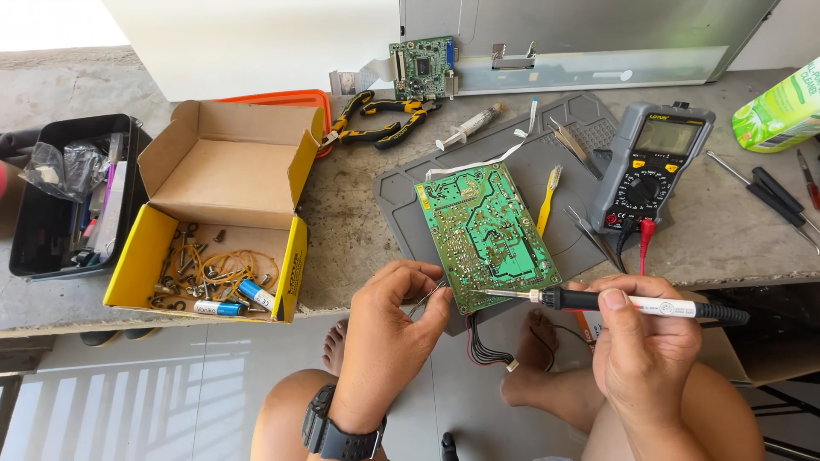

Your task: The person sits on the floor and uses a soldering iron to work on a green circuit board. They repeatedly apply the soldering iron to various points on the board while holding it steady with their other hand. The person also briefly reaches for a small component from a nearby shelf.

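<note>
My right hand [642, 337] is closed in a pen-like grip around a soldering iron [636, 303], black at the collar and white along the handle; its metal tip points away from the hand towards my left and touches the near edge of the green circuit board [487, 235]. The board lies solder side up, just beyond both hands, on a grey work mat [589, 115]. My left hand [395, 329], with a black wristwatch [337, 431] below it, is pinched shut on a thin solder wire [430, 299] that runs up towards the board's near corner, close to the iron's tip. A bundle of black and red wires [483, 346] hangs from the board's edge between my hands. Beyond my right hand stands a grey multimeter [653, 162] with red and black leads, and a yellow brush [548, 201] lies just beside the board. Well beyond my left hand and further to the left, an open yellow cardboard box [218, 213] holds screws and batteries; yellow-handled pliers [380, 119] lie further off.
</note>
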